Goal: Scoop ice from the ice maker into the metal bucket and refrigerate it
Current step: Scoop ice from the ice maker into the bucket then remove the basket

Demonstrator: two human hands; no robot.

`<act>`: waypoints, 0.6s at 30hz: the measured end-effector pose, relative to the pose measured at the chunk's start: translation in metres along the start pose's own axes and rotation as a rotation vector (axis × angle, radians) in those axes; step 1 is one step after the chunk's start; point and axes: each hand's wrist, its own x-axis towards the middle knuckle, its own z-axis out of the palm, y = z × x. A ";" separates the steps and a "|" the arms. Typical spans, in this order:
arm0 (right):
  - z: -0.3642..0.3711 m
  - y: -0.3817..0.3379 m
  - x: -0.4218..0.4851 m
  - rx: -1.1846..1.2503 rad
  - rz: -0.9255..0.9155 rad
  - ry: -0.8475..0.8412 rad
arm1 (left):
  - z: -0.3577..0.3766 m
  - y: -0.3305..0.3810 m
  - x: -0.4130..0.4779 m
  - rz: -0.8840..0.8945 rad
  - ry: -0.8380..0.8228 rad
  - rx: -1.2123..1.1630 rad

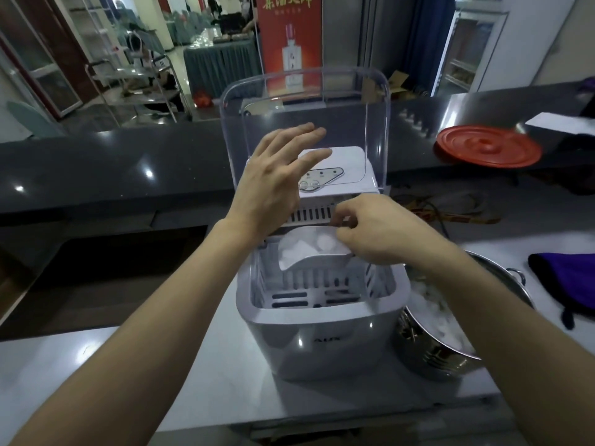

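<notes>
A grey ice maker stands on the white counter, its clear lid raised upright. My left hand is spread flat with straight fingers against the front of the raised lid. My right hand grips a clear plastic scoop holding a few ice pieces, just above the white slotted basket inside the machine. The basket's bottom looks nearly bare. Right of the machine sits the metal bucket with ice cubes in it, partly hidden behind my right forearm.
A dark raised bar counter runs behind the machine, with a red round lid and white paper on it. A purple cloth lies at the right. Cables trail behind the bucket. A glass-door fridge stands at the back right.
</notes>
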 end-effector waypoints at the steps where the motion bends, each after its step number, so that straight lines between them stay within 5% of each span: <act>1: -0.006 0.003 -0.003 -0.001 0.011 0.012 | 0.000 0.000 0.001 0.000 0.000 0.015; 18: -0.041 0.120 -0.078 0.088 0.487 0.296 | 0.057 0.062 0.040 -0.007 0.053 0.064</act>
